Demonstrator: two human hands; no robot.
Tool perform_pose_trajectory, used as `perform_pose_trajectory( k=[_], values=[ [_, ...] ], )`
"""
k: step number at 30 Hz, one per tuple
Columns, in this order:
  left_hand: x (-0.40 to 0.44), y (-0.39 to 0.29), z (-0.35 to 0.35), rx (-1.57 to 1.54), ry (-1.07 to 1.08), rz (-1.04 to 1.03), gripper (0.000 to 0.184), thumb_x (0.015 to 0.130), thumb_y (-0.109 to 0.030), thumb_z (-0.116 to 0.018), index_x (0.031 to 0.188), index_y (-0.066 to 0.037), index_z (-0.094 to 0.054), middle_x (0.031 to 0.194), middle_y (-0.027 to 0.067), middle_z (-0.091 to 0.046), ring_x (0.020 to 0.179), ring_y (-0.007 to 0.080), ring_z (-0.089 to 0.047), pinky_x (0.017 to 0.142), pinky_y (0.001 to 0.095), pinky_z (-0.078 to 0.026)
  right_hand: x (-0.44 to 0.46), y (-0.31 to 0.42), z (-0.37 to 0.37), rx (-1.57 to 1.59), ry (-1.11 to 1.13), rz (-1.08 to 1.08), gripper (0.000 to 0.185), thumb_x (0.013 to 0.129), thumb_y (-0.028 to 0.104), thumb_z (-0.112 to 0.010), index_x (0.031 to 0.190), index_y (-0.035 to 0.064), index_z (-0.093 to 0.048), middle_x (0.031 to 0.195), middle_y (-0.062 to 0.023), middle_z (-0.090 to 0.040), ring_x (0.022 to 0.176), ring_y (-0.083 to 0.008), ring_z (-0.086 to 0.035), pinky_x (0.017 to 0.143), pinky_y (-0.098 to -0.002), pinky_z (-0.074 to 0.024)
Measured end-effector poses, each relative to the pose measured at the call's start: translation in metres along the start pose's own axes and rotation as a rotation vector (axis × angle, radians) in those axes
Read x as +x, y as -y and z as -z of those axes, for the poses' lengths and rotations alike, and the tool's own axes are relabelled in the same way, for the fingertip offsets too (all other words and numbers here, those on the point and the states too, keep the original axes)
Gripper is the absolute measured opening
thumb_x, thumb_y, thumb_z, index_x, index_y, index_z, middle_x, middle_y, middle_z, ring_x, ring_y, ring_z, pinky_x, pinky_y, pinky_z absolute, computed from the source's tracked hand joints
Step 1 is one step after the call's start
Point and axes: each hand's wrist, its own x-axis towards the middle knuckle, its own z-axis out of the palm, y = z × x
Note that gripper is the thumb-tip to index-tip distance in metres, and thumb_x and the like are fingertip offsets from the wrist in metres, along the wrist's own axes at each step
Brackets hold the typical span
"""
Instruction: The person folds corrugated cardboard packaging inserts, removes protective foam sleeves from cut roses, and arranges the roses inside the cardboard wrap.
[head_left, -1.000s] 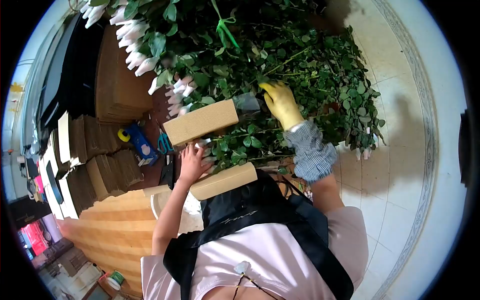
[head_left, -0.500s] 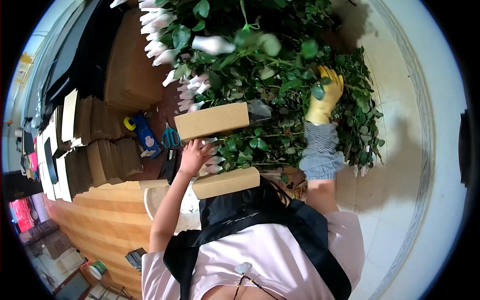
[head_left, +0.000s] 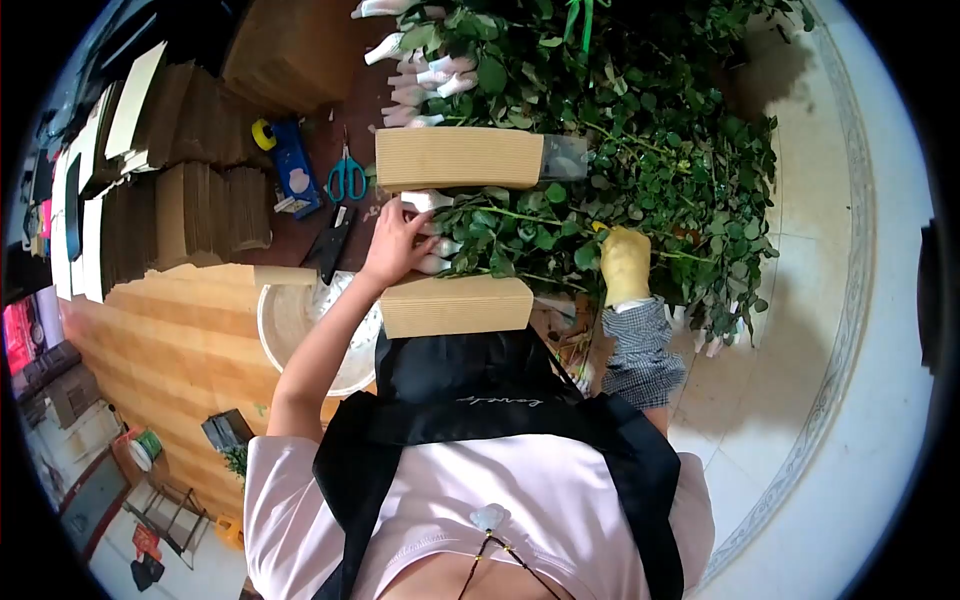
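Observation:
My left hand is bare, its fingers closed round the white-wrapped heads of flowers between two corrugated cardboard pieces. The upper cardboard piece has a clear plastic strip at its right end; the lower cardboard piece lies against the black apron. My right hand, in a yellow glove, is closed round a leafy green stem, with its fingertips mostly turned away. Leafy stems run from the wrapped heads toward the glove. Above them lies a large pile of stems.
Stacks of folded cardboard stand at the left. Near them are blue scissors, a blue box, a black tool and yellow tape. A white tub stands below my left forearm.
The yellow-gloved hand has come down from the upper pile to the stems between the cardboard pieces. A wrapped flower that was in motion above now lies by my left hand. The view has shifted.

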Motion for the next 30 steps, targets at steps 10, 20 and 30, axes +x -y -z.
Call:
perform_pose_trajectory(
  k=[10,20,30],
  values=[
    [-0.013,0.002,0.03,-0.149,0.183,0.096,0.029,0.089,-0.028,-0.066,0.106,-0.006,-0.071,0.096,0.0157,-0.065,0.091,0.0357,-0.063,0.082,0.0433,-0.051,0.024,0.033,-0.073,0.161,-0.209,-0.212,0.022,0.083,0.012,-0.056,0.099,0.0044,-0.071,0.094,-0.0153,-0.07,0.09,-0.0332,-0.066,0.086,-0.0408,-0.0496],
    [-0.011,0.005,0.012,-0.573,0.293,0.237,0.033,0.087,-0.018,-0.066,0.117,-0.005,-0.067,0.107,0.0182,-0.067,0.097,0.0349,-0.066,0.088,0.0401,-0.053,0.051,0.162,0.13,0.929,0.234,0.645,0.042,0.089,0.02,-0.067,0.13,0.0119,-0.06,0.114,-0.0123,-0.07,0.102,-0.0312,-0.067,0.086,-0.041,-0.0541],
    [-0.038,0.012,0.016,-0.738,0.412,0.561,0.028,0.092,-0.02,-0.068,0.11,0.001,-0.068,0.095,0.0146,-0.072,0.085,0.0223,-0.07,0.077,0.0336,-0.054,0.092,0.218,0.048,0.061,0.589,0.601,0.023,0.092,0.021,-0.055,0.096,0.0101,-0.075,0.097,-0.0086,-0.076,0.086,-0.0259,-0.073,0.068,-0.04,-0.057]
  ],
)
